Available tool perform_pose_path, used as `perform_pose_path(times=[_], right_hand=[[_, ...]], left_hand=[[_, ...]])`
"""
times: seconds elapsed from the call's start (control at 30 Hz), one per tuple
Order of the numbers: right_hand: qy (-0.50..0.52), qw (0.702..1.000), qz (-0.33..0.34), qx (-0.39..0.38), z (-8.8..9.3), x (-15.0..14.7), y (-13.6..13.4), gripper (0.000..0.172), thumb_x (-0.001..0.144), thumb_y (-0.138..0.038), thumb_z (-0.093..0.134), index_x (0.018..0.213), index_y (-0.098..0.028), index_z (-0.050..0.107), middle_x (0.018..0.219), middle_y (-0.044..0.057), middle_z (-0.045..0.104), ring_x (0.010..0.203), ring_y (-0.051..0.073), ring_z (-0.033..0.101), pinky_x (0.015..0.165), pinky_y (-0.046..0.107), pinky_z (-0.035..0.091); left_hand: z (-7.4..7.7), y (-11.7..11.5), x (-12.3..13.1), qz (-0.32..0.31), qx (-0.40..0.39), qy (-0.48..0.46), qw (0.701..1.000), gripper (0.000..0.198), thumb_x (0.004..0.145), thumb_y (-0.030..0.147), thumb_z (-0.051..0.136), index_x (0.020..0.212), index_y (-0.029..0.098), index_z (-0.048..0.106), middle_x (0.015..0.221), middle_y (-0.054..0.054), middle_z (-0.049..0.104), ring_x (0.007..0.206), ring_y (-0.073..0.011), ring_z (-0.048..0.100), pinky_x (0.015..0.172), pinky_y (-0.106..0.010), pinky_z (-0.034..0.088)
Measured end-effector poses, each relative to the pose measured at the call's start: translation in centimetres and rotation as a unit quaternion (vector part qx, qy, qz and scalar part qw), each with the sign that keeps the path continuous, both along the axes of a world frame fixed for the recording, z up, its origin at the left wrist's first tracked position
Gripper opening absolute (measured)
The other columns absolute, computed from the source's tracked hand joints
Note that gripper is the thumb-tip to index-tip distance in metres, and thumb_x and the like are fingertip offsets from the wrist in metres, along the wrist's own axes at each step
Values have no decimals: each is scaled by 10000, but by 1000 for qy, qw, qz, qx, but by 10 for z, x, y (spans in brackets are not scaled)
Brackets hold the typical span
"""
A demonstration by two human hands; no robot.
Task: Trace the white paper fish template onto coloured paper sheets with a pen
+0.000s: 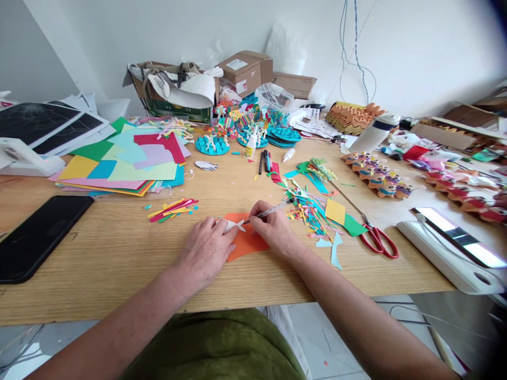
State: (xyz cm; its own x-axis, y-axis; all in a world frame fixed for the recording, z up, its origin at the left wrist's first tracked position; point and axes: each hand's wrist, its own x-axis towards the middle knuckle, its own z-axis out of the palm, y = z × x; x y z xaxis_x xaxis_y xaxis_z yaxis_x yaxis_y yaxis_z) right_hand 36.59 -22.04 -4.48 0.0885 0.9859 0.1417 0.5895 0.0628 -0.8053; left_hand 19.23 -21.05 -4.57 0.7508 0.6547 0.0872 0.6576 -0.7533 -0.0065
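Observation:
An orange paper piece (245, 240) lies on the wooden table (119, 248) near its front edge. My left hand (206, 248) rests flat on the paper's left side, fingers pressing a small white cut-out shape (234, 226) onto it. My right hand (273, 227) is closed around a pen (273, 210), whose tip touches the paper beside the white shape.
Red-handled scissors (378, 240) and paper scraps (312, 211) lie to the right. A stack of coloured sheets (127, 163) sits at back left, a black tablet (35, 237) at left. Glue bottle (251, 145), markers (264, 160), boxes and paper crafts crowd the back; a white lamp (455, 248) at right.

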Motion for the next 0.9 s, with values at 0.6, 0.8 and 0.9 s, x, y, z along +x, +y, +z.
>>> perform_pose_path(times=[0.6, 0.8, 0.9], right_hand=[[-12, 1000, 17, 4, 0, -3, 0, 66, 645, -148, 416, 622, -201, 449, 511, -48, 433, 482, 107, 388, 448, 221, 285], [-9, 1000, 24, -2, -1, -3, 0, 66, 648, -145, 420, 625, -201, 448, 509, -52, 419, 483, 106, 372, 448, 219, 282], [-8, 1000, 28, -1, 0, -3, 0, 69, 646, -141, 417, 628, -202, 447, 519, -51, 413, 490, 107, 365, 455, 223, 282]], left_hand=[[0, 0, -1, -6, 7, -8, 1000, 312, 836, 267, 519, 1145, 225, 512, 952, -40, 539, 859, -227, 453, 728, -353, 394], [0, -1, 0, -5, 7, -6, 1000, 318, 834, 271, 525, 1148, 225, 511, 951, -42, 540, 865, -225, 455, 732, -350, 395], [1, -1, 0, -3, 4, -3, 1000, 311, 836, 269, 525, 1144, 226, 514, 962, -45, 542, 872, -222, 457, 742, -349, 395]])
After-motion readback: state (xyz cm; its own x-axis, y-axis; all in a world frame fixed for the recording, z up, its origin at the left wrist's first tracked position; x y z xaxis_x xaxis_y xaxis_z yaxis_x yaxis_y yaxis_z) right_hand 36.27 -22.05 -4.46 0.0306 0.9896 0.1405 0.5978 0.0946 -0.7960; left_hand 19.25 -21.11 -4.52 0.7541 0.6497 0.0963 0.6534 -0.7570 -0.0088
